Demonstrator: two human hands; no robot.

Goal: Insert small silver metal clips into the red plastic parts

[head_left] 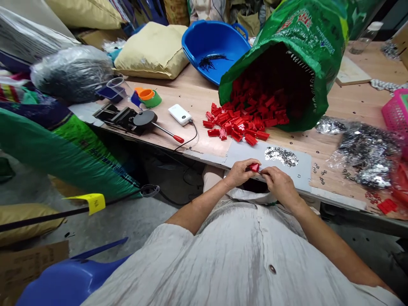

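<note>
Between thumb and fingers, my left hand pinches a small red plastic part at the table's front edge. My right hand is closed close beside it, its fingertips at the part's right end; a thin dark bit shows there, too small to name. Just beyond my hands, a pile of small silvery metal pieces lies on a grey sheet. Farther back, a heap of red plastic parts spills from the mouth of a green woven sack lying on its side.
A blue basin with thin black pieces stands at the back. On the left are a lever tool, a white power bank with a cable, and a stuffed beige sack. Bagged metal pieces and a pink basket sit right.
</note>
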